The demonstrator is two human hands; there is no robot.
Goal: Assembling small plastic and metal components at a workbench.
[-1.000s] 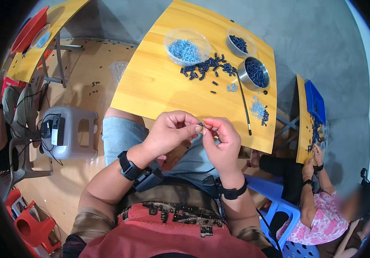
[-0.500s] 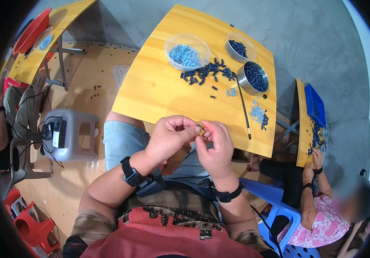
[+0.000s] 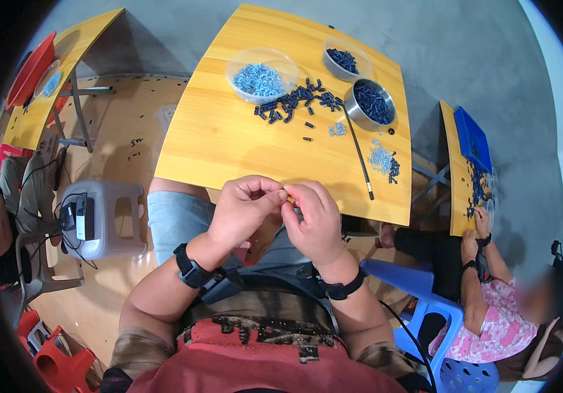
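Observation:
My left hand point(image 3: 247, 211) and my right hand point(image 3: 314, 223) meet at the fingertips, just off the near edge of the yellow table point(image 3: 209, 147). Both are closed in a pinch; whatever they grip is too small and covered to make out. Beyond them lies a loose pile of small black cylindrical parts point(image 3: 288, 105). A clear tub point(image 3: 260, 77) of light-blue pieces stands behind it. To the right are a small heap of pale pieces point(image 3: 379, 159), a few black parts point(image 3: 394, 169) beside it, and a thin black stick point(image 3: 358, 154).
A steel bowl point(image 3: 389, 114) and a clear tub point(image 3: 347, 61), both with black parts, stand at the far right of the table. On my right a person in a pink top point(image 3: 484, 327) works at another table. A grey stool point(image 3: 108, 216) stands left, a blue chair point(image 3: 435, 301) right.
The view has shifted a little, so the table and tubs sit farther left in the picture. My hands remain together at the fingertips, and the tiny green item glimpsed between them is now covered.

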